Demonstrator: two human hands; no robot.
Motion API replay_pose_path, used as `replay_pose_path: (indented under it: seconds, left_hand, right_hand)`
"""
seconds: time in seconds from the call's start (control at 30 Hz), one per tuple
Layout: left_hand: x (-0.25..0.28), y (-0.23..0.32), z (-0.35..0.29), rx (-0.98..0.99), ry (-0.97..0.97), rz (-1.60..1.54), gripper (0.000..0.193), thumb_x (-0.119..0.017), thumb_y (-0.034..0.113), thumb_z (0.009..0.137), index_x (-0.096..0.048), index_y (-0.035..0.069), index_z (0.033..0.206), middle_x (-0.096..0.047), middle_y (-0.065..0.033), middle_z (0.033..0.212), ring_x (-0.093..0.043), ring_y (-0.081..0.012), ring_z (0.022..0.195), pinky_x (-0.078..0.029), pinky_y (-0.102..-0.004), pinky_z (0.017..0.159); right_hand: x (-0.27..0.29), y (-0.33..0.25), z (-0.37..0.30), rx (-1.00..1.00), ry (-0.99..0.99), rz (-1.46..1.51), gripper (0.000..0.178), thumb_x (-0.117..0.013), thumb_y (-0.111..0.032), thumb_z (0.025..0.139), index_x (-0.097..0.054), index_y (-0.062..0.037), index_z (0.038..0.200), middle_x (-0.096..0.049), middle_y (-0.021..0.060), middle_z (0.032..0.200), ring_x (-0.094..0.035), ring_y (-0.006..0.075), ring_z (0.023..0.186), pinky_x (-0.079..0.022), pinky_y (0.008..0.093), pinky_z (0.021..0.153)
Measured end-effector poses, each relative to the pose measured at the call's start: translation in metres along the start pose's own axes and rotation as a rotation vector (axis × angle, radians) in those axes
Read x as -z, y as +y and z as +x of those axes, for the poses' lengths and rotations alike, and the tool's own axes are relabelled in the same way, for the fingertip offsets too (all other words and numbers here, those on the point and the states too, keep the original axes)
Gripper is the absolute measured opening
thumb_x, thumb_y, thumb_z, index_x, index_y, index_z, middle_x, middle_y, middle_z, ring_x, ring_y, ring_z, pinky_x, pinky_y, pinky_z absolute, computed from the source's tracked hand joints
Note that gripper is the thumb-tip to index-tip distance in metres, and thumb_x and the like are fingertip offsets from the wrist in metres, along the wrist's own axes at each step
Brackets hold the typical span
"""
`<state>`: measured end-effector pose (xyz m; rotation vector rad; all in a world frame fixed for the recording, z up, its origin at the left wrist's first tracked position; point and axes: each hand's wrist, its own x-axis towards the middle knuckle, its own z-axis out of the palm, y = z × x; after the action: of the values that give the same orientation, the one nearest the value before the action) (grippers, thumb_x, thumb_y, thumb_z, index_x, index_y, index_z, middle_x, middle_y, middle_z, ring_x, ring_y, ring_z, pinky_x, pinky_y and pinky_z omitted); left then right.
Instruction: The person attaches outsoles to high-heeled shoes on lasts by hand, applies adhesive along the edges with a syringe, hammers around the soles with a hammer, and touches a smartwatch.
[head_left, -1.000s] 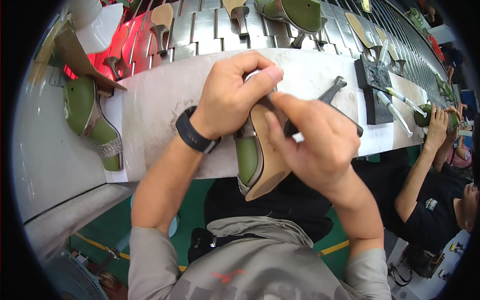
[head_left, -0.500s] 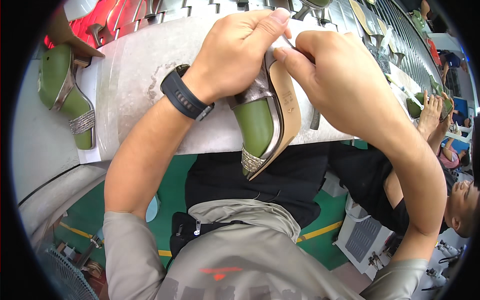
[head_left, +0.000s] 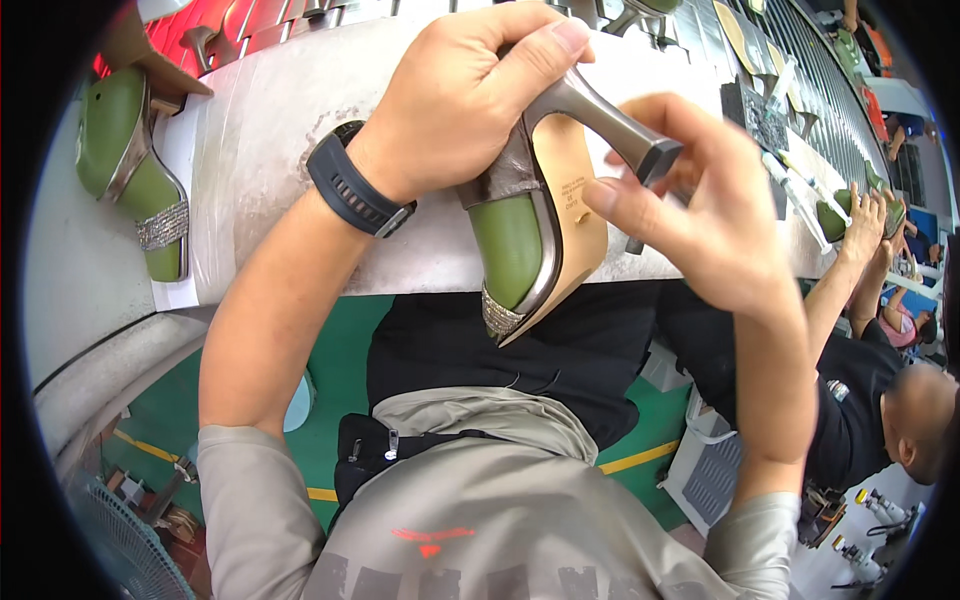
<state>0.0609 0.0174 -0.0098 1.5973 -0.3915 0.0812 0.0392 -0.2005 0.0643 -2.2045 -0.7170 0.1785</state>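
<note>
My left hand (head_left: 455,105) is closed around the back of a bronze high-heeled sandal (head_left: 575,235) fitted on a green shoe last (head_left: 508,245). The sandal lies on its side, toe toward me, its tan sole facing right. A glittery strap (head_left: 500,315) crosses the toe. From under my left thumb the dark flared heel (head_left: 610,115) juts to the right. My right hand (head_left: 715,220), partly blurred, is beside the heel tip with thumb and fingers apart. Its thumb is near the sole; whether it touches, I cannot tell.
A matching sandal on a green last (head_left: 160,205) stands at the left, beside brown card. Below my hands is the pale worktable (head_left: 270,190). A slatted conveyor (head_left: 390,18) with heels and shoes runs along the far side. At the right, another person's hands (head_left: 865,230) hold a green last.
My right hand has come away from the sandal's back, moving right and down with its fingers loosening. The heel now shows fully. My left hand keeps its grip.
</note>
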Motion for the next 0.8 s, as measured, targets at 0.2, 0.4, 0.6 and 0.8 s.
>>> replay_pose_path:
  seconds: [0.2, 0.4, 0.6, 0.8]
  left_hand:
    - [-0.002, -0.008, -0.008, -0.220, 0.022, -0.054, 0.032, -0.058, 0.028, 0.111, -0.073, -0.001, 0.109, -0.069, -0.0058, 0.099, -0.060, -0.0118, 0.088, -0.048, -0.0267, 0.080]
    - [0.005, -0.025, -0.003, -0.347, -0.045, -0.051, 0.030, -0.070, 0.030, 0.104, -0.071, 0.001, 0.115, -0.067, -0.0088, 0.105, -0.062, -0.0177, 0.096, -0.049, -0.0305, 0.086]
    - [0.017, -0.019, -0.002, -0.380, -0.132, 0.166, 0.052, -0.091, 0.028, 0.083, -0.068, 0.004, 0.122, -0.066, -0.0126, 0.114, -0.064, -0.0247, 0.107, -0.050, -0.0355, 0.096]
    - [0.010, -0.003, -0.004, -0.425, -0.083, 0.301, 0.058, -0.092, 0.030, 0.080, -0.066, 0.004, 0.124, -0.064, -0.0155, 0.114, -0.064, -0.0293, 0.108, -0.050, -0.0369, 0.097]
  right_hand:
    - [-0.025, -0.002, -0.009, -0.431, -0.138, 0.549, 0.025, -0.073, -0.021, 0.099, -0.070, 0.0035, 0.107, -0.073, 0.0008, 0.093, -0.062, 0.0046, 0.082, -0.052, 0.0257, 0.074]
    - [-0.045, 0.025, -0.011, -0.413, 0.044, 0.825, 0.022, -0.073, -0.013, 0.099, -0.069, 0.0027, 0.114, -0.069, -0.0012, 0.095, -0.062, 0.0046, 0.087, -0.051, 0.0240, 0.078]
    - [-0.048, 0.033, -0.010, -0.347, 0.020, 1.023, 0.037, -0.070, -0.012, 0.100, -0.065, 0.0024, 0.133, -0.073, 0.0050, 0.117, -0.068, 0.0101, 0.104, -0.055, 0.0282, 0.090]
    - [-0.041, 0.053, -0.014, -0.250, -0.115, 1.055, 0.038, -0.063, -0.013, 0.106, -0.059, 0.0023, 0.140, -0.068, 0.0109, 0.131, -0.066, 0.0198, 0.120, -0.053, 0.0376, 0.104]
